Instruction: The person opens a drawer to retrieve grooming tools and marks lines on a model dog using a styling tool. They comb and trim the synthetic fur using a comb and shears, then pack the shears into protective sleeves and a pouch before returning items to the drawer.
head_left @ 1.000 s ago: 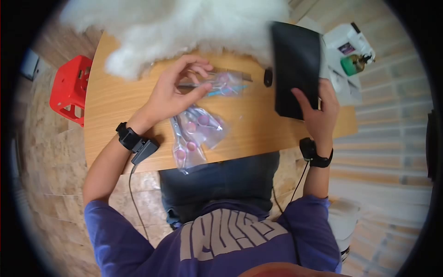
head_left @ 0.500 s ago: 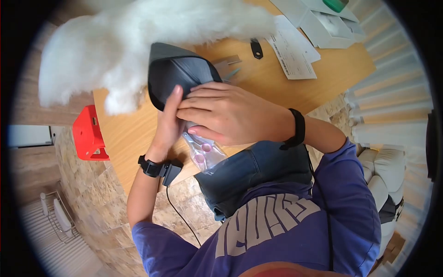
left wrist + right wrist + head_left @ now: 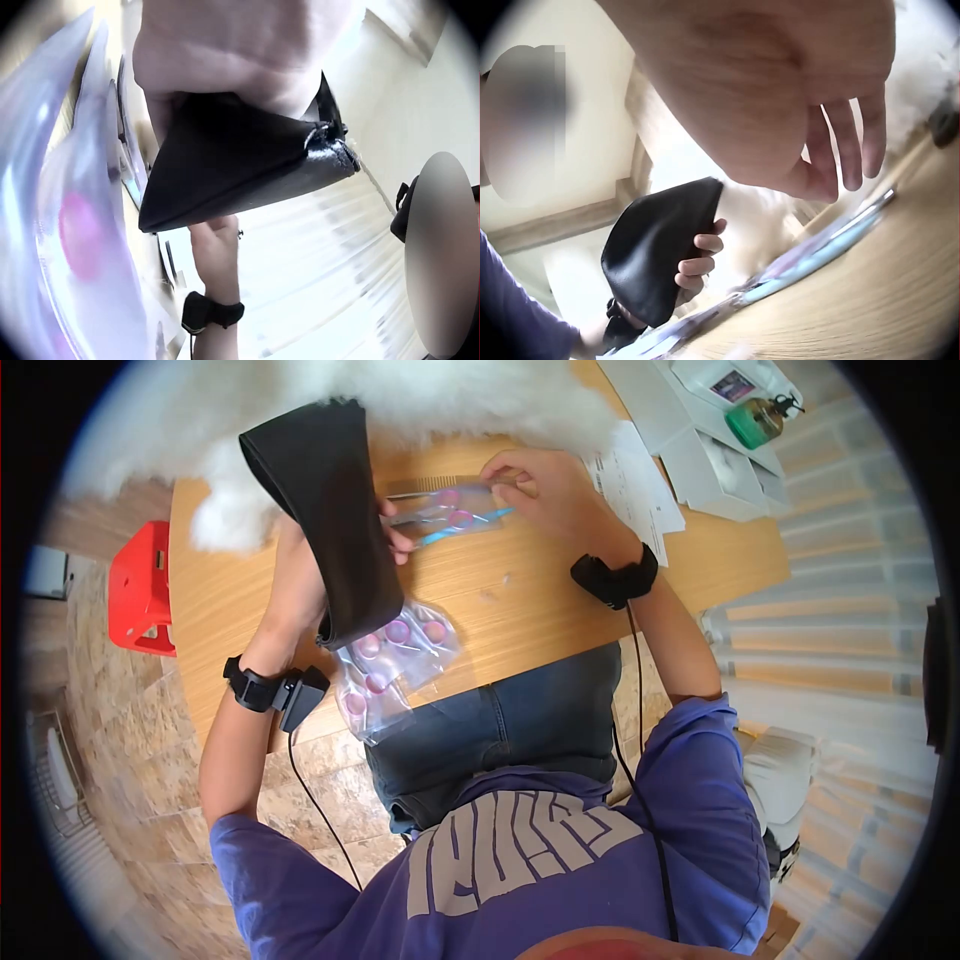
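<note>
My left hand (image 3: 293, 585) grips a black pouch (image 3: 345, 525), its fingertips showing past the pouch's right edge. In the right wrist view the fingers (image 3: 697, 264) curl round the pouch (image 3: 656, 247). My right hand (image 3: 560, 495) is over the right end of clear-bagged tools (image 3: 455, 515) with pink rings and a blue part, beside a comb (image 3: 435, 484). Its fingers bend down close above the bag (image 3: 802, 262); contact is unclear. More bagged scissors with pink rings (image 3: 370, 682) lie at the table's front edge, partly under the pouch.
White fluffy material (image 3: 430, 400) covers the back of the table (image 3: 560, 600). Papers (image 3: 635, 485), a white box (image 3: 715, 475) and a green bottle (image 3: 755, 422) are at the back right. A red stool (image 3: 140, 590) stands left.
My right hand, which held the pouch and then lay against it with the left, has moved off to the bagged tools. The left hand now carries the pouch alone.
</note>
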Tool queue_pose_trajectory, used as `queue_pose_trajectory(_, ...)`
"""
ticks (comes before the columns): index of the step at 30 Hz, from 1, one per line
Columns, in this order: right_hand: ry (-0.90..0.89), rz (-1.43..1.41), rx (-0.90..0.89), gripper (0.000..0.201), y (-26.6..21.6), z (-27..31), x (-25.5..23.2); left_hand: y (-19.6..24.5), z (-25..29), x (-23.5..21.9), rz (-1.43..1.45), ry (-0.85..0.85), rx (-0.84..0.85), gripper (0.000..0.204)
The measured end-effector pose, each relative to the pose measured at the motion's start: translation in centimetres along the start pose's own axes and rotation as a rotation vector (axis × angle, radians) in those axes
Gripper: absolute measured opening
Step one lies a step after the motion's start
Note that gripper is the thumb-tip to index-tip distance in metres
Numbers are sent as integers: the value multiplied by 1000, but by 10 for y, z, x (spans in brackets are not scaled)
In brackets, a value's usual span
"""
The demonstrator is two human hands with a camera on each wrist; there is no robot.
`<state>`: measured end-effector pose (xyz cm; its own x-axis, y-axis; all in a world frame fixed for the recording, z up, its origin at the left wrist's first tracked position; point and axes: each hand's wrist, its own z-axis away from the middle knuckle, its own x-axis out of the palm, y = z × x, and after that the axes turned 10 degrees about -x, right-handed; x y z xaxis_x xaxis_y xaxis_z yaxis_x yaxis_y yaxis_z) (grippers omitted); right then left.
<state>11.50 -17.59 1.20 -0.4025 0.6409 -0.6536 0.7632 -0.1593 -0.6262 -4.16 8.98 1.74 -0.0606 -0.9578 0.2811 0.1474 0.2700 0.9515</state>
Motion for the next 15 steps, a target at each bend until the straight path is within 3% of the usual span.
queue_pose_trajectory(2,-116,171,-70,15,2,-11,-2,3,0,0,-17,8,-10,49)
queue_pose_trajectory(5,-217,234,-152,15,10,-23,-6,3,0,1,-6,-17,-22,50)
queue_pose_trajectory(8,-252,190,-127,17,28,-28,-8,6,-2,-5,52,-68,-47,50)
queue_pose_trajectory(10,-263,157,-171,18,35,-28,-13,25,5,-6,32,-280,-252,38)
queue_pose_trajectory(12,-272,118,-203,20,34,-28,-11,45,18,-3,-70,-197,-351,37)
queue_pose_trajectory(14,-210,136,-331,24,31,-26,-10,52,18,-15,-307,-151,-637,31)
queue_pose_trajectory(15,-198,128,-321,24,31,-26,-11,50,21,-22,-316,-156,-651,31)
